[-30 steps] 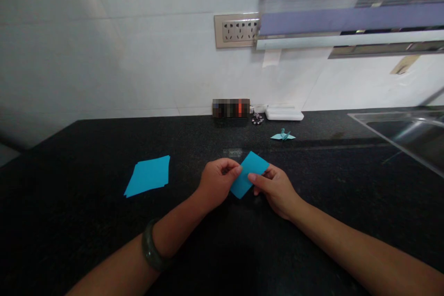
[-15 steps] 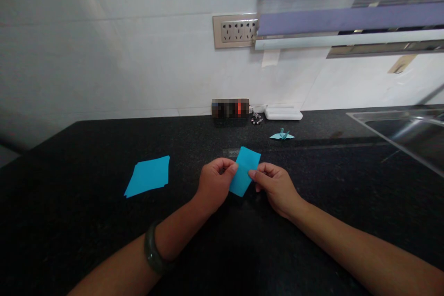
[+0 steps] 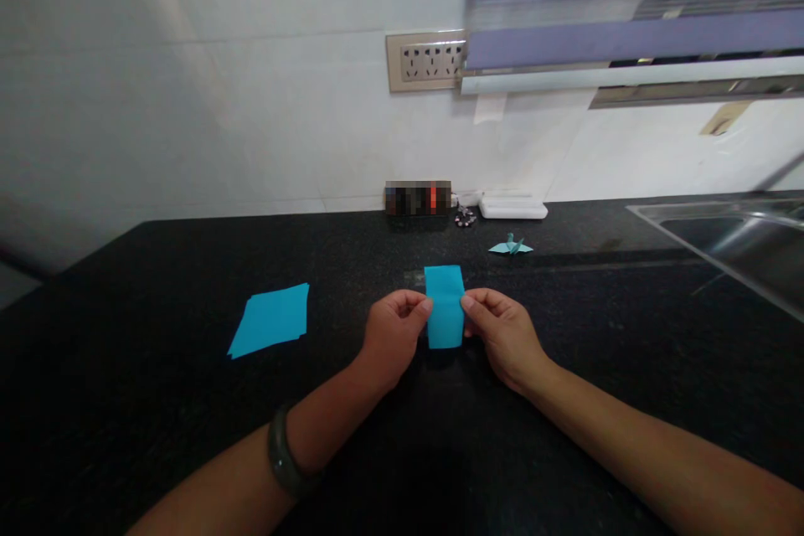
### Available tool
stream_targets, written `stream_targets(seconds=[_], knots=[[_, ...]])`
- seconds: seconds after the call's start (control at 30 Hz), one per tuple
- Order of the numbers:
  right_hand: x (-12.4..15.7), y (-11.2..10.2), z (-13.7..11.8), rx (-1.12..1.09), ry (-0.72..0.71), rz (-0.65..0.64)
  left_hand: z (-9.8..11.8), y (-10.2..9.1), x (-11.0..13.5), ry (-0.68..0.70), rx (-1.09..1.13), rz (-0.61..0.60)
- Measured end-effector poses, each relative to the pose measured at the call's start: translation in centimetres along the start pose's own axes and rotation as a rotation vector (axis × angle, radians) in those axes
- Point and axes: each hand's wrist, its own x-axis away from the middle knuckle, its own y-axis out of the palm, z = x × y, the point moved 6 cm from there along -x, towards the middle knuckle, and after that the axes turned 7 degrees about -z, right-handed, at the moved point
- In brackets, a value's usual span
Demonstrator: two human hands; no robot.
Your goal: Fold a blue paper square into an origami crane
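Note:
A folded blue sheet of paper [image 3: 445, 314], now a narrow upright rectangle, is held between both hands just above the dark countertop [image 3: 188, 435]. My left hand [image 3: 395, 331] pinches its left edge between thumb and fingers. On the opposite edge, my right hand [image 3: 502, 331] grips it the same way, thumb on the near face. Off to the left lies a stack of blue paper squares [image 3: 270, 320], slightly fanned at the corners. Beyond my right hand rests a folded light-blue paper crane [image 3: 511, 246].
Against the tiled wall stand a blurred-out dark box [image 3: 418, 198], a small beaded ring [image 3: 465, 218] and a white flat case [image 3: 513, 207]. A metal sink [image 3: 741, 234] is set in at the right. Sockets [image 3: 427, 62] and a purple blind [image 3: 628, 0] are above.
The folded blue paper has turned from a tilt to nearly upright between my hands. My right hand has shifted its grip slightly up along the edge.

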Motion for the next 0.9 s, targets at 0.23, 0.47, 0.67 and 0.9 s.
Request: stream_targets(seconds=[0.23, 0.47, 0.67, 0.9], knots=[[-0.7, -0.7, -2.9, 0.435, -0.176, -0.120, 2.0, -0.9, -0.1, 0.221, -0.224, 0.049], [1.4, 2.3, -5.9, 1.087, -0.632, -0.382, 6.9, 1.1, 1.8, 0.619, -0.874, -0.189], [2.2, 3.2, -6.2, 1.275, -0.661, -0.445, 6.9, 1.7, 2.2, 0.587, -1.078, -0.265], [2.4, 3.5, -6.3, 1.353, -0.640, -0.472, 6.9, 1.9, 2.2, 0.584, -1.184, -0.325]])
